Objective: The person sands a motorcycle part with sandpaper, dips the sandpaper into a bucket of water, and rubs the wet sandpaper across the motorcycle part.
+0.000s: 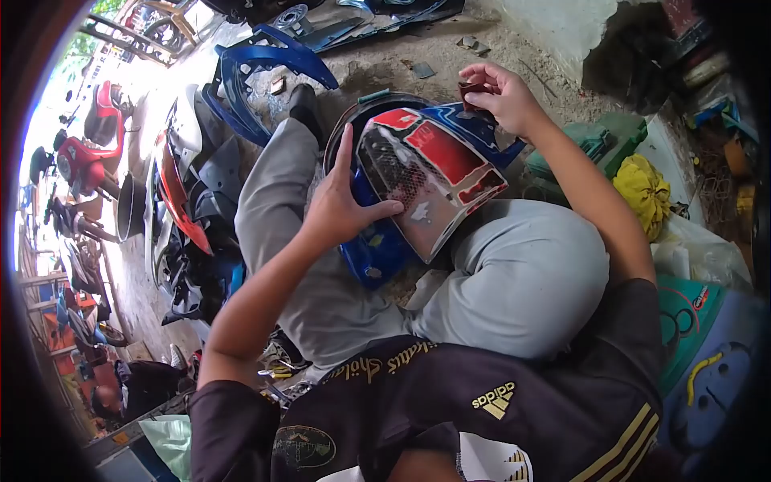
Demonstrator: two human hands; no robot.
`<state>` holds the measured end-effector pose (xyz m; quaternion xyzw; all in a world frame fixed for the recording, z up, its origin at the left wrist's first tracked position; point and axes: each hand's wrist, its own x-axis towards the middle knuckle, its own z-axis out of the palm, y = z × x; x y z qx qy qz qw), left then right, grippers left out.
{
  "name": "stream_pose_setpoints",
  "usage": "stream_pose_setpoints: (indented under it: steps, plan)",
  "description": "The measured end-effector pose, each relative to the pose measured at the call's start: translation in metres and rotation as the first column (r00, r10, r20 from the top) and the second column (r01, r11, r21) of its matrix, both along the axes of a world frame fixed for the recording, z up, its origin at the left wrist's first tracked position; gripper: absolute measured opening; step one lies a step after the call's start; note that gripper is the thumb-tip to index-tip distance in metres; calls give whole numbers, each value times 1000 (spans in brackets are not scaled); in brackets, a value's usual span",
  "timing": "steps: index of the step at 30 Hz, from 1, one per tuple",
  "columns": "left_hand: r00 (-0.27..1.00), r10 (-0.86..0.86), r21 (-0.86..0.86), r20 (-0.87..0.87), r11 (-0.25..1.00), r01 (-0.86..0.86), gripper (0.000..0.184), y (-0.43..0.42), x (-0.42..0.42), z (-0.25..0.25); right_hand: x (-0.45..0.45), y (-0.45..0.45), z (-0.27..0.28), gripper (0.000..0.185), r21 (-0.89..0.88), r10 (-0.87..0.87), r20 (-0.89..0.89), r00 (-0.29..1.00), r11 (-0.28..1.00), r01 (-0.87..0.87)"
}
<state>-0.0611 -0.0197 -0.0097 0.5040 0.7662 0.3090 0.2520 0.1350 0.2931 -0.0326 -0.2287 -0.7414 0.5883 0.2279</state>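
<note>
Currently, the left grip (pixel 339 202), spread wide, touches a curved red, black and silver panel (pixel 438 153), while the right grip (pixel 504 98) pinches a small dark-red piece (pixel 467 96) near the panel's far edge.

Left hand (pixel 339 202) splayed, thumb (pixel 385 210) stretched aside; right hand (pixel 499 98) farther forward, pinching.

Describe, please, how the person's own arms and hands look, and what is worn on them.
The left hand and right hand are without gloves, and I see no watch. Both forearms are bare. The left sleeve and right sleeve are short and dark; three gold stripes run along the right shoulder.
</note>
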Motion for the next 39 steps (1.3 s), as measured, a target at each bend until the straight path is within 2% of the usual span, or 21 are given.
stream_pose_setpoints:
  steps: [3, 4, 7, 10, 13, 14, 16, 19, 21, 24, 25, 27, 28, 31, 32, 35, 37, 38, 39]
  plan:
    - [991, 82, 104, 105, 990, -93, 146, -8, 9, -26, 1, 6, -3, 30, -94, 44, 111, 993, 995, -34]
    - [957, 72, 184, 279, 975, -127, 135, -9, 13, -37, 2, 2, 0, 28, -121, 14, 100, 995, 993, -2]
    - [961, 80, 93, 266, 990, -108, 122, -10, 5, -44, -3, 0, -2, 25, -86, -8, 115, 993, 996, 18]
    - [912, 144, 39, 384, 984, -172, 109, -14, 10, -37, -6, -1, 0, 22, -29, 1, 117, 993, 1000, 2]
    - [906, 202, 26, 372, 974, -227, 99, -17, 15, -35, 12, 1, 26, 18, 93, 59, 170, 984, 993, -76]
    - [884, 197, 48, 423, 970, -240, 95, -18, 14, -40, 18, 9, 22, 16, 139, 34, 120, 992, 989, -51]
    - [828, 181, 86, 531, 961, -265, 88, -27, 15, -54, 33, 14, 42, 16, 269, -11, 137, 990, 963, -27]
    - [823, 256, 67, 506, 940, -334, 81, -48, 24, -43, 47, 14, 74, 17, 424, -75, 136, 988, 905, 10]
    - [776, 232, 103, 586, 929, -356, 75, -54, 29, -33, 55, 3, 103, 18, 491, -87, 122, 989, 871, 16]
    - [752, 217, 176, 622, 898, -404, 69, -62, 18, -29, 53, -25, 123, 17, 375, -100, 108, 989, 925, 52]
    - [776, 278, 134, 566, 898, -420, 68, -62, 14, -26, 50, -33, 128, 17, 336, -104, 117, 988, 940, 59]
    - [808, 399, 52, 435, 884, -464, 67, -61, 6, -22, 42, -43, 117, 16, 340, -68, 149, 986, 940, 14]
    - [808, 325, 176, 492, 872, -458, 70, -58, 5, -37, 38, -47, 107, 16, 341, -51, 162, 985, 940, -7]
    - [806, 467, 112, 365, 837, -536, 76, -51, 11, -56, 22, -68, 82, 16, 214, 2, 130, 992, 976, -30]
    - [786, 441, 118, 433, 837, -534, 82, -48, 12, -58, 18, -79, 74, 15, 276, -11, 116, 993, 961, -21]
    - [809, 451, 131, 377, 839, -528, 82, -44, 13, -60, 2, -103, 23, 13, 206, -131, -2, 991, 970, 128]
    - [798, 454, 81, 397, 848, -523, 84, -46, 15, -44, -3, -113, -17, 11, 128, -255, -51, 966, 957, 260]
    - [804, 446, 66, 393, 859, -508, 84, -47, 11, -43, -7, -117, -39, 8, 117, -294, -134, 947, 944, 309]
    - [810, 440, 49, 387, 868, -494, 84, -48, 8, -42, -9, -125, -43, 8, 189, -315, -111, 943, 924, 331]
